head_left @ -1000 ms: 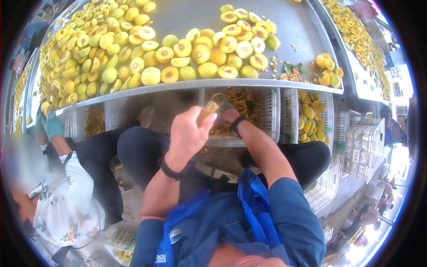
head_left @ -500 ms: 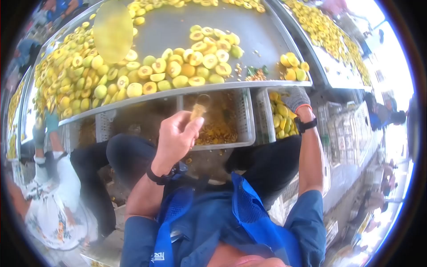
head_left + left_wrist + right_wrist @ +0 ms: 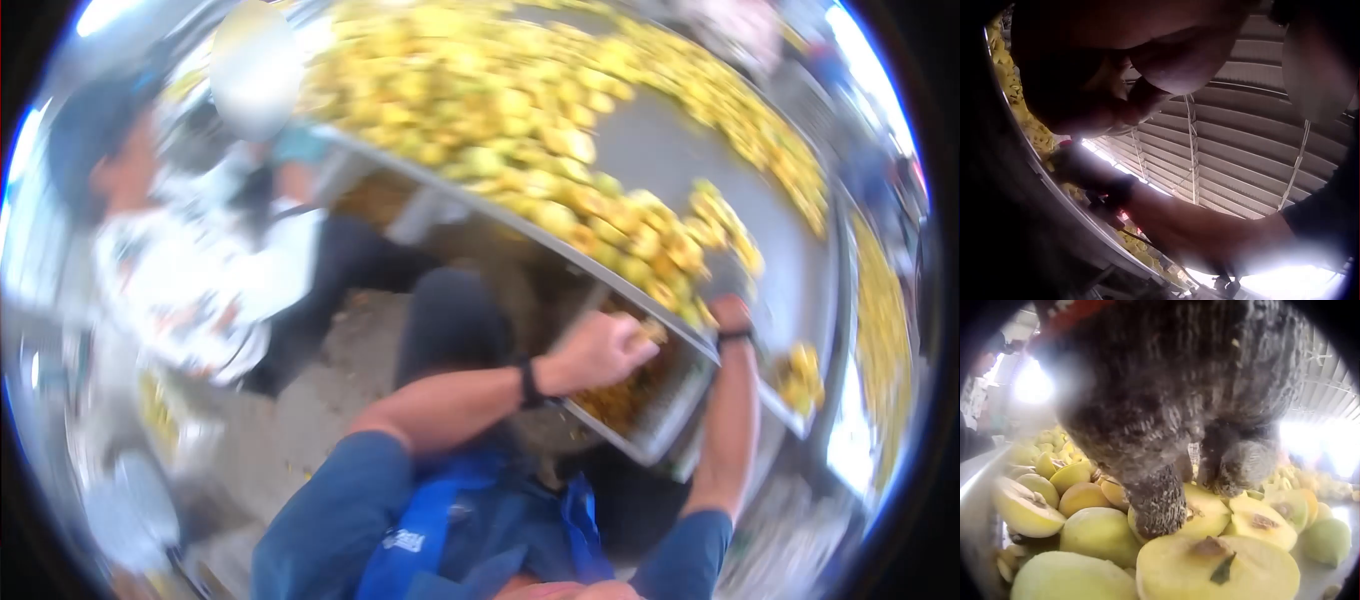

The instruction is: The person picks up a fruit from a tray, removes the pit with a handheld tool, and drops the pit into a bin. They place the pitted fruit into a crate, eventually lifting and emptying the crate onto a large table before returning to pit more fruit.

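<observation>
My bare left hand grips the pale handle of a small tool over the crate below the table edge. In the left wrist view this hand is dark, and the tool's far end is hidden. My right hand, in a grey knit glove, reaches among the peach halves on the metal table. In the right wrist view the gloved fingers curl down around a cut yellow peach half. Other halves lie close around it, some with brown pits showing.
A raised rim edges the metal table, with a large peach pile on its left. Under it, a crate contains yellow scraps. Another person in a white patterned top sits at my left.
My right hand first moved from the scrap crate to the crate of fruit, then up onto the peach pile. The left hand keeps the tool. My head view has swung leftward.
</observation>
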Motion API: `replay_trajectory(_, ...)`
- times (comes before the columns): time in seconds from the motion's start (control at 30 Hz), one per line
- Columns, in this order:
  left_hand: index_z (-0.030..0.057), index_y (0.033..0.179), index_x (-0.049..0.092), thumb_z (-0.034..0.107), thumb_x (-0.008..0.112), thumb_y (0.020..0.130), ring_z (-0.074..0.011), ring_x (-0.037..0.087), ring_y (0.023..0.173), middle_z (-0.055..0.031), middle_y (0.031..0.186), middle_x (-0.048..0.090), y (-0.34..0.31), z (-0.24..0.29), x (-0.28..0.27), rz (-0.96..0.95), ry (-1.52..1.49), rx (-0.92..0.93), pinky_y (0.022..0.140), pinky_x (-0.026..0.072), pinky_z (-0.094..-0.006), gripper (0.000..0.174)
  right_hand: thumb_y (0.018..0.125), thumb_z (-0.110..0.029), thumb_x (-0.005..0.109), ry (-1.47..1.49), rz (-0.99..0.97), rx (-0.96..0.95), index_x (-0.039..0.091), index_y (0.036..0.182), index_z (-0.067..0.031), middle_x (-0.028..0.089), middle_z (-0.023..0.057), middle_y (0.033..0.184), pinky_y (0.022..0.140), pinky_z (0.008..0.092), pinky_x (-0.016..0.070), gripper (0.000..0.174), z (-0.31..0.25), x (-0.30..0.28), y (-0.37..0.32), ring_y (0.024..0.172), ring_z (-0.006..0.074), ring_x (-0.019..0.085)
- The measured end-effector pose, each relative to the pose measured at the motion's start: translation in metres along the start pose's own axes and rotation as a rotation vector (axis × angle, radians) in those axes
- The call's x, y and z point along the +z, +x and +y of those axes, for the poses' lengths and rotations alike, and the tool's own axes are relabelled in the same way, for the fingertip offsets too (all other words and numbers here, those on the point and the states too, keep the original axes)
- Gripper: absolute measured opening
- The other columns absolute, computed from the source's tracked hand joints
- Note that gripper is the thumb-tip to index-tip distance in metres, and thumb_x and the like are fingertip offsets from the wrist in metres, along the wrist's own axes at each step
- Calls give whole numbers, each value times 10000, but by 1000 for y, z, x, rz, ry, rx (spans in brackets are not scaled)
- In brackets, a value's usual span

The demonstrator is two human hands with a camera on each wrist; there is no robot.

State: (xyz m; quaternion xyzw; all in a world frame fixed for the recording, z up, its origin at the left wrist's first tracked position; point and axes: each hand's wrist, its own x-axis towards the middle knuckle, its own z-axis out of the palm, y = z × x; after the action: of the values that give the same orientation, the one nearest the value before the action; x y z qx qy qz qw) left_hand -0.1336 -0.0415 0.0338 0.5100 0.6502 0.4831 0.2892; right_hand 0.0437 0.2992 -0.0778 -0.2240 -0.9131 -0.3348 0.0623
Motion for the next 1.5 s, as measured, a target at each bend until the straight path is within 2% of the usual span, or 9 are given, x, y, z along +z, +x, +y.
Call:
replay_trajectory(0.27,-50,821,630,294,704,945,-412,632,624,-253,689,633,-11,10,-13,10,-178,31,610,473,-476,373,770,-86,793,739,40,442,659,1238,-50,663,103,1003,912,388,546,487,11,-56,-6,996,319,671)
replay_trajectory(0.47,-47,795,625,323,705,947,-420,632,629,-262,693,624,-19,14,7,45,-156,95,608,469,-483,407,927,-61,731,1375,35,842,657,1333,-43,706,39,1080,657,264,567,413,8,-134,-39,898,98,656)
replay_trajectory(0.53,-30,767,614,337,707,947,-431,618,625,-269,690,610,-20,17,15,44,-70,92,595,460,-487,419,959,-186,719,1697,169,886,710,1260,-35,685,30,1055,601,280,496,337,-5,-151,-56,740,121,623)
replay_trajectory(0.6,-26,771,606,334,687,963,-419,586,611,-267,701,602,-21,17,24,29,-65,147,584,458,-475,416,982,-211,667,2143,141,1022,665,1232,-20,697,88,1162,700,320,542,315,-20,-178,-76,908,192,666)
replay_trajectory(0.67,-10,789,606,285,613,1028,-250,591,537,-152,650,619,-25,27,30,-54,-120,89,521,457,-390,379,935,-81,620,744,73,527,683,1206,-61,700,180,1195,906,407,548,279,-35,-174,-113,1057,350,662)
replay_trajectory(0.8,-14,880,608,233,586,1047,-116,560,577,-45,646,591,-31,55,35,-259,-387,-227,542,447,-332,299,919,-35,648,2326,159,1245,627,1331,-25,706,113,1174,871,345,572,413,-65,-252,-104,1019,255,689)
replay_trajectory(1.0,-21,915,585,207,590,1043,-182,599,565,-92,649,617,-36,54,55,-211,-223,-77,559,459,-357,261,957,-42,630,1733,263,920,578,1386,-5,703,94,1167,848,291,558,434,-81,-241,-119,983,160,670)
replay_trajectory(1.1,-18,946,613,234,582,1051,-132,572,533,-56,633,612,-38,50,65,-131,-137,47,515,442,-323,275,945,-95,674,1530,303,878,560,1409,-4,700,133,1208,939,346,531,486,-83,-257,-121,1057,240,675)
replay_trajectory(1.5,-20,928,554,170,562,1056,-422,606,611,-223,675,590,-46,53,101,-32,-96,231,568,458,-439,229,987,-106,627,1185,475,769,462,1491,21,638,239,1338,999,392,520,545,-91,-268,-142,1195,360,659)
